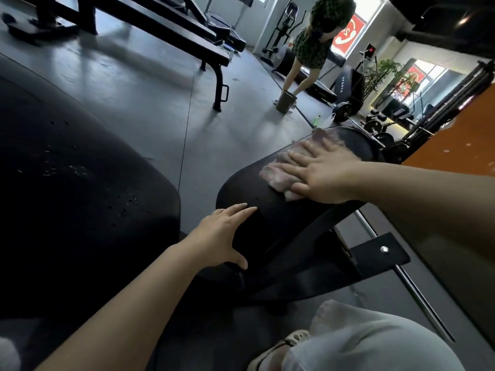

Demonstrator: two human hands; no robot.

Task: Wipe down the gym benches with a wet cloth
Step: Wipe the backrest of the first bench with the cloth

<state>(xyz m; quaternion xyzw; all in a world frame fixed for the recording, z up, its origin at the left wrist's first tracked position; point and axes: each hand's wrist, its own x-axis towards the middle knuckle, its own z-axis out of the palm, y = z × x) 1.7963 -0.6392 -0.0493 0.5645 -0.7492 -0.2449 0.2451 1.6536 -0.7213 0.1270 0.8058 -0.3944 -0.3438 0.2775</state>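
A narrow black bench pad (270,210) runs from the lower middle up to the right. A pale pink cloth (284,167) lies flat on its far half. My right hand (321,172) presses on the cloth with straight, spread fingers. My left hand (222,234) rests on the near end of the pad, fingers straight and thumb spread along its side. A second, wider black pad (80,199) with water drops on it fills the left.
Another person (313,41) bends over a bucket (286,101) on the dark floor at the back. A flat bench (187,36) stands at upper left. Weight plates and dumbbells (375,124) lie at right beside an orange wall (460,145). A metal frame bracket (380,253) sticks out below the pad.
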